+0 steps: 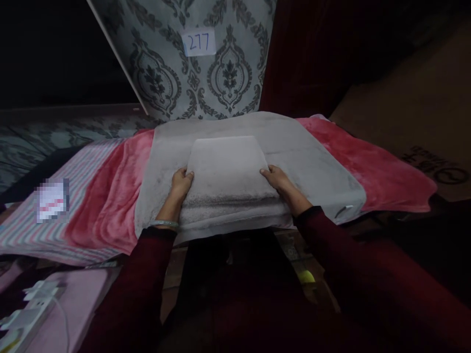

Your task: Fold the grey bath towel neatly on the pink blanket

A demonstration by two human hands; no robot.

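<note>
A grey plush towel (pixel 227 166), folded into a thick rectangular stack, lies in the middle on a larger grey plush cloth (pixel 305 157). My left hand (pixel 181 182) grips its left edge, thumb on top and the other fingers mostly hidden. At the right edge, my right hand (pixel 276 179) holds it the same way, thumb over the top. Fluffy folded layers show along the near side of the stack. A small pale label sticks out at the near right corner of the larger cloth.
A pink-red blanket (pixel 371 162) and a striped cloth (pixel 29 215) lie under the grey cloth. A power strip (pixel 31 309) with a cord sits on a pink surface at lower left. A dark screen (pixel 62 54) stands at left, a cardboard box (pixel 412 108) at right.
</note>
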